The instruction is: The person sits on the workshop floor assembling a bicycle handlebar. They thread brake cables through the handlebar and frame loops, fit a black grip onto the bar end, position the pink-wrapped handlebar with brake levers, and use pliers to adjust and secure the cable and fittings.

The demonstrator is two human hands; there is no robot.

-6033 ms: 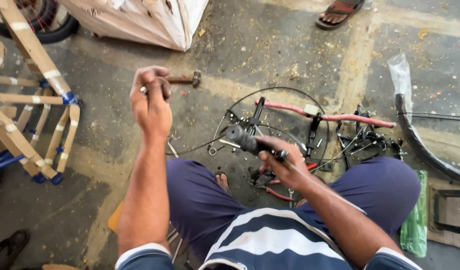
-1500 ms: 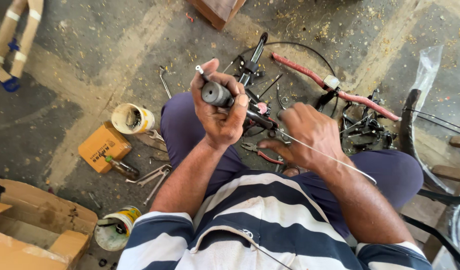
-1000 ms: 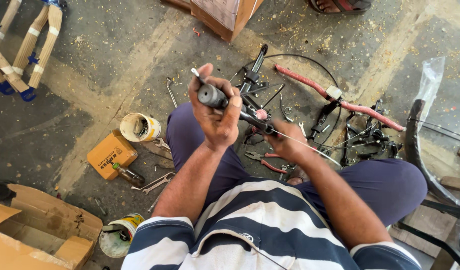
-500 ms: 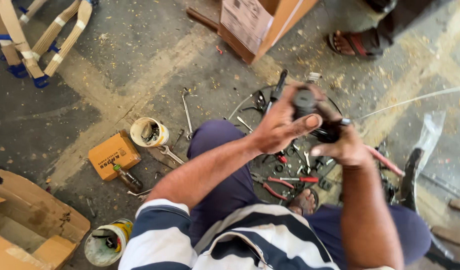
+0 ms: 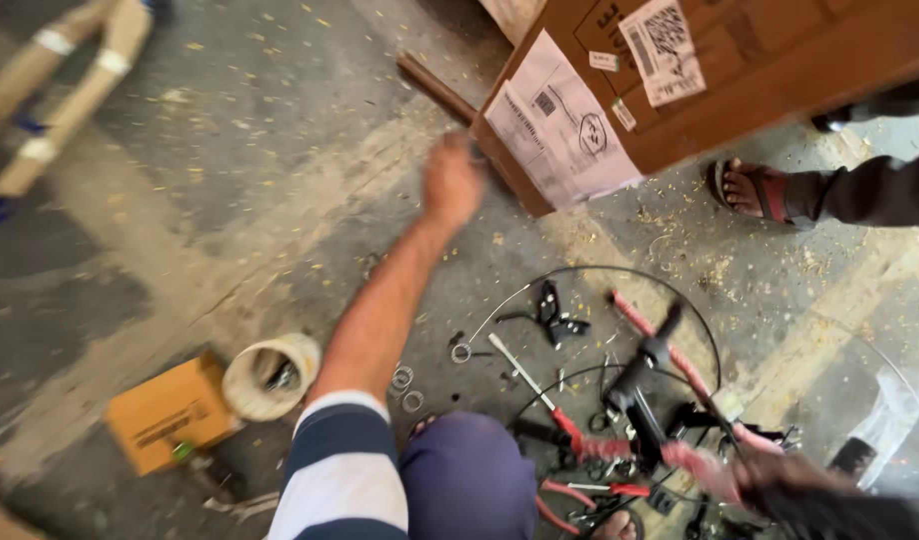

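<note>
Your left hand is stretched far forward, right at the lower corner of the big cardboard box, close to the brown bar lying by it. Motion blur: can't tell whether its fingers are curled or spread, or whether it holds anything.

Your right hand sits low at the frame edge, blurred, apparently wrapped around the pink-wrapped handlebar assembly, which lies on the concrete floor just in front of your knee.

Handling call: the assembly looks like rigid metal, moderately heavy, with loose cables that will snag. Grab the wrapped bar, not the cables or lever.

Around it: red-handled pliers, washers, a paper cup, and an orange carton. Another person's sandalled foot stands just beside the box.
</note>
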